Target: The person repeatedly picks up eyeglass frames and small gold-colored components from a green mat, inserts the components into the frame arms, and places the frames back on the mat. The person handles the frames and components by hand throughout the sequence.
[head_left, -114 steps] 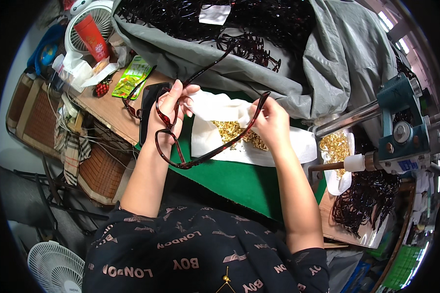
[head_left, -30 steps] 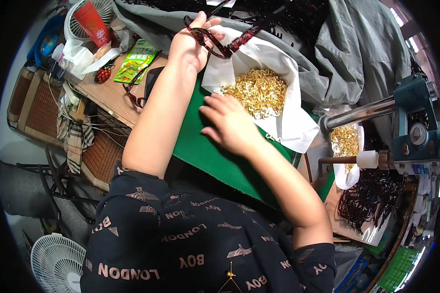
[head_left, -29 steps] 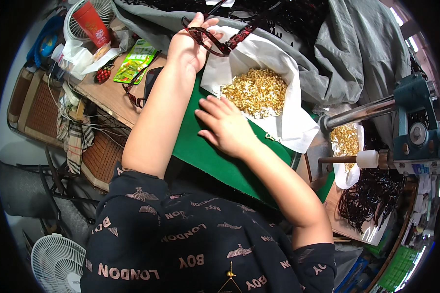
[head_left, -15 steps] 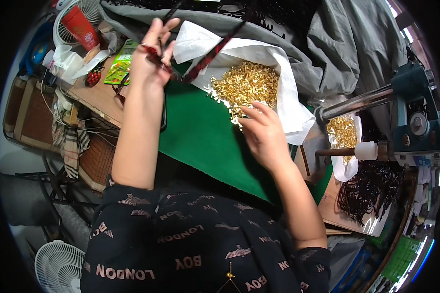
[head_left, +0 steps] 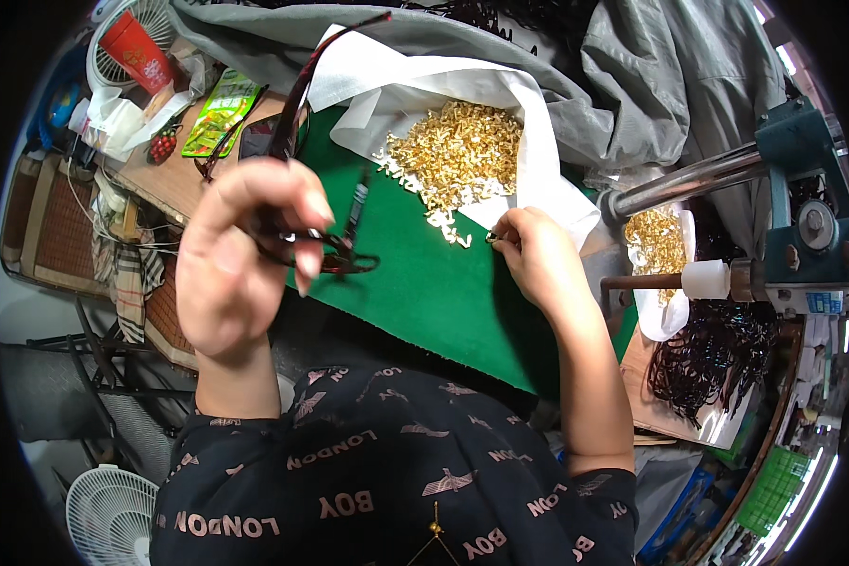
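Note:
My left hand [head_left: 236,250], blurred and raised close to the camera, has its fingers curled round a dark red-and-black glossy strap [head_left: 295,104]. One length of it arches up past the white sheet, and another loops out beside the fingertips. My right hand [head_left: 538,255] pinches a small gold metal piece [head_left: 493,238] just above the green mat [head_left: 396,292]. To the left of those fingers, a heap of similar gold pieces [head_left: 462,156] lies on a white sheet [head_left: 547,132], with several spilled onto the mat.
At the right stands a teal press machine [head_left: 802,217] with a metal bar. Below it are another gold pile [head_left: 656,243] and a bundle of dark strands [head_left: 712,363]. A red cup [head_left: 137,52], a green packet [head_left: 222,113] and a white fan [head_left: 113,514] are at the left.
My left hand has come down and nearer the camera with the strap. My right hand has drawn back from the gold heap, and now a small piece shows between its fingers.

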A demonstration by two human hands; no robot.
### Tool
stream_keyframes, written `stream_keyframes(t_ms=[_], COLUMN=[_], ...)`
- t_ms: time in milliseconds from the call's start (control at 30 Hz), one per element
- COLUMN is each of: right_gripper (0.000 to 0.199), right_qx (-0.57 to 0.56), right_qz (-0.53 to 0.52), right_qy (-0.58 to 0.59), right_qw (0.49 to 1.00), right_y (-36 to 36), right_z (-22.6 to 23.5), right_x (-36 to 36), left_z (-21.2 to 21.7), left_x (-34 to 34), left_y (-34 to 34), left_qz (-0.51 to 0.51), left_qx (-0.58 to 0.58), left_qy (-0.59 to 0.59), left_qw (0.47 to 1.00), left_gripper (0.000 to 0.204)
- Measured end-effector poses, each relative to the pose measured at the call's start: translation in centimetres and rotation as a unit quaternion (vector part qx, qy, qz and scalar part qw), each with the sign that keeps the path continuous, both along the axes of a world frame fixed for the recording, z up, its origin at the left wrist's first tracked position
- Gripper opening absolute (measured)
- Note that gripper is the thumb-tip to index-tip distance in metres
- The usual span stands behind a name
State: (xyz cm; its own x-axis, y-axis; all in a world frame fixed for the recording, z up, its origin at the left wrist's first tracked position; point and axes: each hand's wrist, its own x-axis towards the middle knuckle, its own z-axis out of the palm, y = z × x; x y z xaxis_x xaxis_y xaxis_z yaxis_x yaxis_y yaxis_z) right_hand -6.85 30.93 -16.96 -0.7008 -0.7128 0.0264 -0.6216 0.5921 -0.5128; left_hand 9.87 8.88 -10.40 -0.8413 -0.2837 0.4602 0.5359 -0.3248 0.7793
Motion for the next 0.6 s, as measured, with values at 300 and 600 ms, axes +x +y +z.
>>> stream_keyframes(t_ms=[300,600], right_gripper=[0.011,0.013], right_qx=[-0.201,-0.307], right_qz=[-0.059,0.080], right_qy=[-0.114,-0.124], right_qw=[0.971,0.940], right_y=[2.0,5.6], right_z=[4.1,7.3], right_x=[2.2,4.5], left_z=[-0.2,-0.1], left_x=[-2.2,-4.2], left_y=[6.4,10.0], left_qz=[-0.094,-0.208], left_qx=[-0.078,-0.185], left_qy=[-0.186,-0.234], left_qw=[0.975,0.932], left_gripper=[0.060,0.053])
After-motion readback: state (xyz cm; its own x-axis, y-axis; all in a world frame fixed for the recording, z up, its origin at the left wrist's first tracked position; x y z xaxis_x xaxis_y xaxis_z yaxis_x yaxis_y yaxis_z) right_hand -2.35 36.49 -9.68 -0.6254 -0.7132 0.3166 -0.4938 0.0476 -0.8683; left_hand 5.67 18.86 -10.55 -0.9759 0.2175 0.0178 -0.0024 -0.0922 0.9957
